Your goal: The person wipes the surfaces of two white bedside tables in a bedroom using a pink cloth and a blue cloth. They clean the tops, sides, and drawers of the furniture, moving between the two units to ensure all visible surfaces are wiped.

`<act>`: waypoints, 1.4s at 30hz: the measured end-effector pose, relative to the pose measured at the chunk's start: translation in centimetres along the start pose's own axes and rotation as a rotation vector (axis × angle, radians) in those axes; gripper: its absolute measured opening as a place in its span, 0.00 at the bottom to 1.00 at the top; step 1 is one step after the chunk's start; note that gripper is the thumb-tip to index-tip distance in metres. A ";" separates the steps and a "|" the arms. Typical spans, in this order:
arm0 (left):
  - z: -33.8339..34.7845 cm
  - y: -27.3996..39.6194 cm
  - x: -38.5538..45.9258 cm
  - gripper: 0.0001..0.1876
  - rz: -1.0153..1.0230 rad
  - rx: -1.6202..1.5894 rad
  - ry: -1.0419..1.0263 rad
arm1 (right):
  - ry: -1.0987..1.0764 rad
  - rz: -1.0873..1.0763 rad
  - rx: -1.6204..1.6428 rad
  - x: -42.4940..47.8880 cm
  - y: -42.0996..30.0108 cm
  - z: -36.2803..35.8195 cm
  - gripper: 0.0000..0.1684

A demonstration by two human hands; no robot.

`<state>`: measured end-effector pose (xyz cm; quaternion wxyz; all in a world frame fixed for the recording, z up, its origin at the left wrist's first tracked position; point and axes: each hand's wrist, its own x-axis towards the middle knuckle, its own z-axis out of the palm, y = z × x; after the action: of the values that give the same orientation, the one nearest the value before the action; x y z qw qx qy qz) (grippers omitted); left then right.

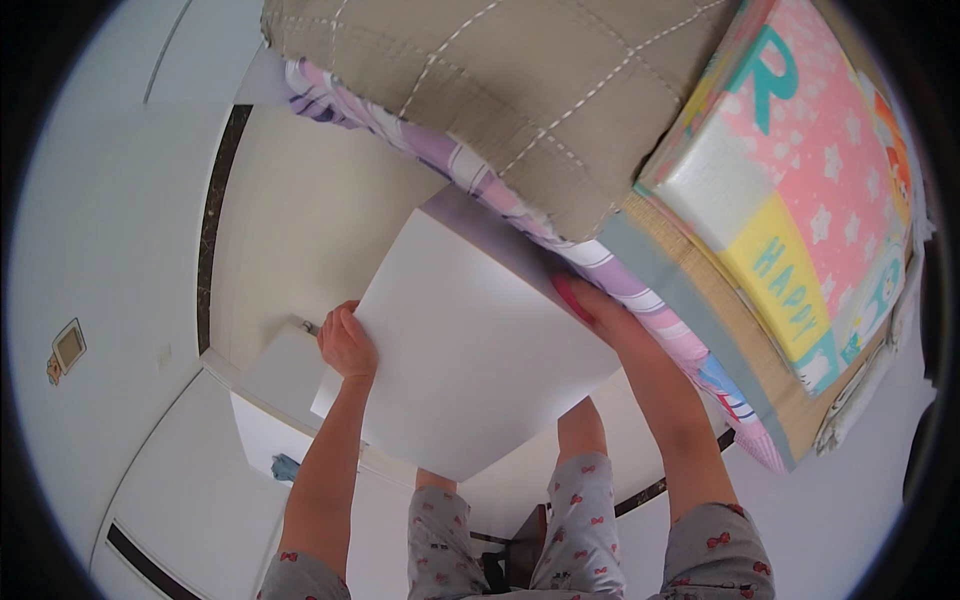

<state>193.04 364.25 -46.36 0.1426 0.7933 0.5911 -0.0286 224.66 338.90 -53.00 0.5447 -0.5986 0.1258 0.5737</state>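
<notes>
A white box-shaped piece of furniture (480, 352), perhaps a small cabinet, stands tilted in view between my arms, beside the bed. My left hand (347, 343) grips its left edge with the fingers curled. My right hand (589, 300) is at its right side, next to the bed's edge; a pink-red thing (570, 296) shows by that hand, and its fingers are partly hidden. Whether the right hand grips the box cannot be told for certain.
The bed carries a brown quilted cover (525, 90), a striped sheet (645, 300) and a folded pink patterned mat (825, 180). Behind my left forearm is another white furniture piece (281, 375) with a blue-grey cloth (285, 468). A white wall (127, 247) rises at left.
</notes>
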 end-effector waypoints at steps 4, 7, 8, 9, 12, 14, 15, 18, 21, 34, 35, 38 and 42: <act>0.3 0.8 0.4 0.23 0.054 -0.030 0.020 | -0.088 0.139 -0.556 10.4 4.3 0.0 0.38; 0.4 1.1 0.4 0.21 0.069 -0.031 0.043 | -0.112 0.201 -0.643 12.1 5.1 -0.2 0.42; 0.6 1.4 0.4 0.20 0.076 -0.040 0.050 | -0.133 0.224 -0.591 12.1 5.6 -1.2 0.42; 0.5 1.1 0.4 0.20 0.064 -0.051 0.053 | -0.148 0.207 -0.605 12.0 5.4 -0.9 0.42; 1.0 0.1 0.2 0.20 0.041 -0.053 0.043 | -0.152 0.195 -0.660 9.8 4.7 -1.0 0.42; 1.0 -1.4 0.1 0.21 0.030 0.000 0.018 | -0.125 0.194 -0.725 7.2 3.6 -1.0 0.43; 0.8 -1.5 0.1 0.21 0.041 0.010 0.020 | -0.097 0.192 -0.765 5.6 2.5 -0.9 0.43; 1.0 -1.4 -0.1 0.22 0.065 0.031 0.016 | -0.010 0.196 -0.857 1.8 -0.7 -1.0 0.43; 1.1 -1.3 0.2 0.25 0.039 0.021 0.036 | -0.014 0.194 -0.910 0.2 -2.0 -1.3 0.43; 2.4 0.1 -1.7 0.25 0.117 0.017 -0.025 | 0.061 0.272 -0.685 -2.5 4.7 -4.2 0.43; 2.8 -0.3 -1.7 0.24 0.145 0.019 -0.004 | -0.044 0.262 -0.606 -1.2 4.8 -4.1 0.44; 2.3 -1.7 -1.8 0.23 0.156 0.055 -0.004 | -0.274 0.163 -0.432 2.8 3.0 1.4 0.45; 2.4 -1.2 -1.9 0.22 0.160 0.042 -0.022 | -0.316 -0.201 -0.614 12.5 0.9 9.7 0.39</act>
<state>191.61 362.20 -48.51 0.1341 0.8405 0.5235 -0.0381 222.49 352.26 -61.32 0.4058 -0.6474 -0.1977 0.6140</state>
